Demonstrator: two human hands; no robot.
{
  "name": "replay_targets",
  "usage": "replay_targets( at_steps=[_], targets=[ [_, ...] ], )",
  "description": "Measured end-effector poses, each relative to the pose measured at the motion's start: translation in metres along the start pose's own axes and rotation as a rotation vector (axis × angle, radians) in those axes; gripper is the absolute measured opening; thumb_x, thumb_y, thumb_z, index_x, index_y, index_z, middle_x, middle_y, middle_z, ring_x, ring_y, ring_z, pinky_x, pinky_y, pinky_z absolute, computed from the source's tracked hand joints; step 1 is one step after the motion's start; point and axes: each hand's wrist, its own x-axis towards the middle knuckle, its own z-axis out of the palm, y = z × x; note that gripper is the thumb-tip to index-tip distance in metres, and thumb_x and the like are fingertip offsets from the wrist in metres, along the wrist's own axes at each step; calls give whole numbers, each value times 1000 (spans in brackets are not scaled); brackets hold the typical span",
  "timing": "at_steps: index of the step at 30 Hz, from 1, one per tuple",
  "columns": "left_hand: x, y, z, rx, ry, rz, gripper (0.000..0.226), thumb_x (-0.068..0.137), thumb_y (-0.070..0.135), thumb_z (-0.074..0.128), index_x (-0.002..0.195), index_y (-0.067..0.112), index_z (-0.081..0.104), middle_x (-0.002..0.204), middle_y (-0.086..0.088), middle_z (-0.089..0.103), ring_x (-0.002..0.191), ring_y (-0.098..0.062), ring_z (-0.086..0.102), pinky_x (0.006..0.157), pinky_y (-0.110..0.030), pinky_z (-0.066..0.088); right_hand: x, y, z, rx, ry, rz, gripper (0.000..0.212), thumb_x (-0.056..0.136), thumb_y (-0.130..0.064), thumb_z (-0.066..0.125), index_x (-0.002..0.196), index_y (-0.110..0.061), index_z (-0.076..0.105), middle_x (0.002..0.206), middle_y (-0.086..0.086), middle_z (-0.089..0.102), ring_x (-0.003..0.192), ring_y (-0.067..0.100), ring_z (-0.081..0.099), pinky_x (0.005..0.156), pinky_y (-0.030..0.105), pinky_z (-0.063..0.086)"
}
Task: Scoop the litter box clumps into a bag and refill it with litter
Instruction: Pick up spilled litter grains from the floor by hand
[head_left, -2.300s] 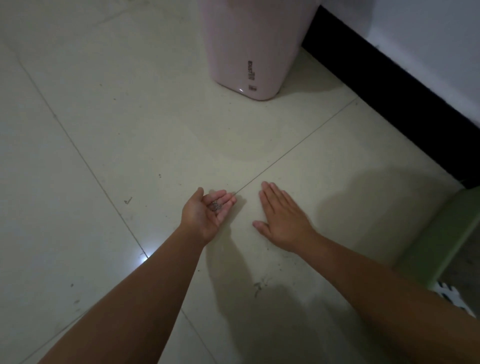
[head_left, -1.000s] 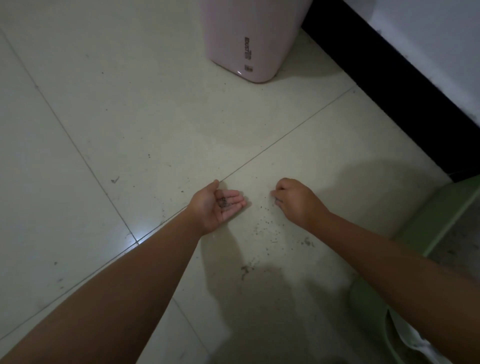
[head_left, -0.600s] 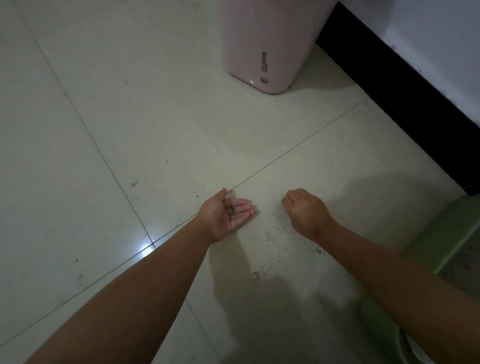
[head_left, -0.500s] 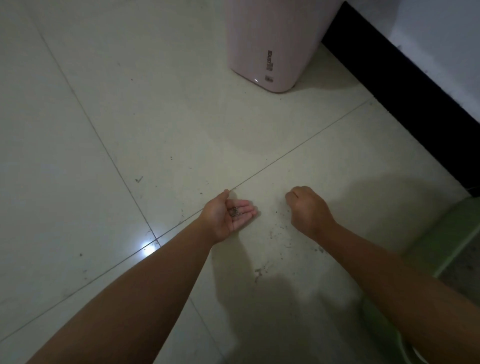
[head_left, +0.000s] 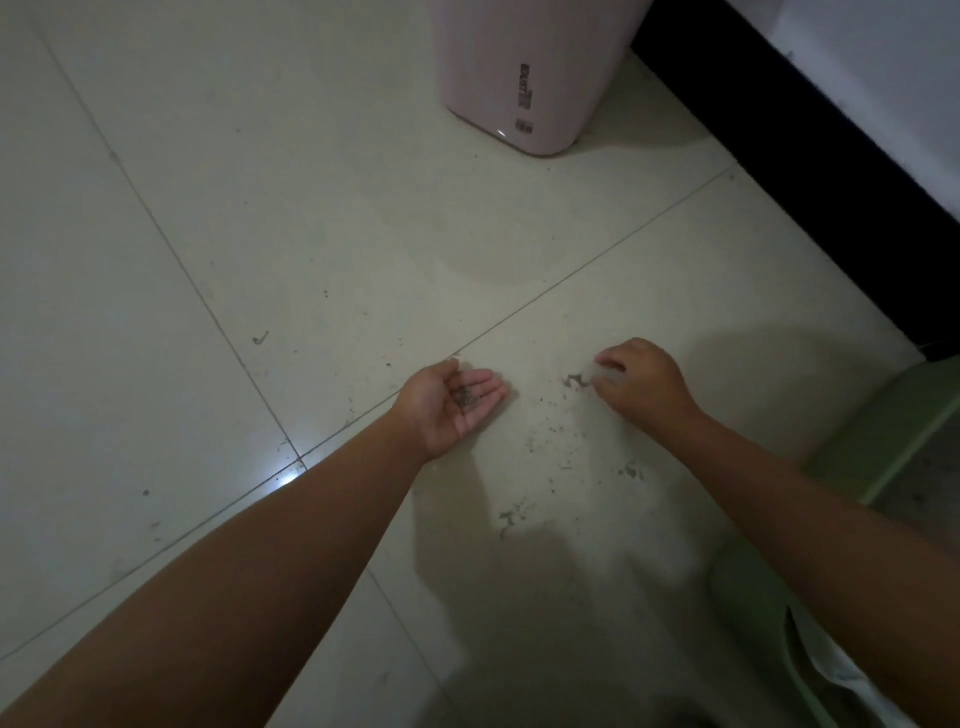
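Note:
My left hand (head_left: 447, 405) lies palm up just above the floor, fingers straight, with a small heap of dark litter grains (head_left: 467, 397) in the palm. My right hand (head_left: 641, 384) is to its right, knuckles up, with its fingers curled down onto the tile. Its fingertips sit beside a little pile of spilled litter (head_left: 574, 382). I cannot see anything held between them. More grains are scattered on the tile (head_left: 550, 457) between my forearms. The green litter box (head_left: 878, 441) shows at the right edge, partly behind my right arm.
A pink plastic bin (head_left: 535, 78) stands on the floor at the top centre. A black baseboard (head_left: 831, 171) runs along the white wall at the upper right. Something white (head_left: 841, 675) lies by the litter box at the bottom right. Pale floor tiles stretch to the left.
My right hand went from lying flat on the tile to curled, and has shifted slightly right with its fingertips at a small litter pile. My left hand has stayed palm up with the grains.

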Motion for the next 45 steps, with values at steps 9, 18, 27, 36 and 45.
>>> replay_targets(
  at_steps=[9,18,27,36,45],
  targets=[
    [7,0,-7,33,-20,28,47,102,22,28,77,-7,54,48,-15,64,42,-22,65,47,-23,55,-6,-7,21,-54,-18,-111,31,84,-12,64,107,8,65,108,25,58,103,33,52,88,30,38],
    [6,-1,-9,28,-38,21,47,102,23,28,77,-8,55,52,-17,66,55,-26,70,45,-24,55,-6,-7,29,-256,-36,-363,13,54,5,67,45,0,61,49,12,56,43,27,58,40,19,49],
    [-1,2,-8,-5,-46,-31,48,102,24,26,92,-14,54,138,-29,41,131,-40,39,109,-42,29,2,-8,13,-467,-225,-341,31,96,-20,43,115,-3,60,119,13,54,115,24,46,94,26,32],
    [6,0,-15,-21,-86,-34,50,102,27,28,85,-11,55,70,-25,69,129,-39,41,61,-32,58,-1,-15,14,-446,-271,-201,27,85,8,43,102,3,63,108,17,58,104,28,56,81,27,46],
    [4,-3,-12,-36,-71,-8,50,102,27,27,89,-12,54,127,-29,52,130,-39,40,83,-34,51,-11,-26,20,-559,-23,-396,24,24,7,63,44,-4,54,43,11,53,35,23,53,35,15,40]
  ],
)
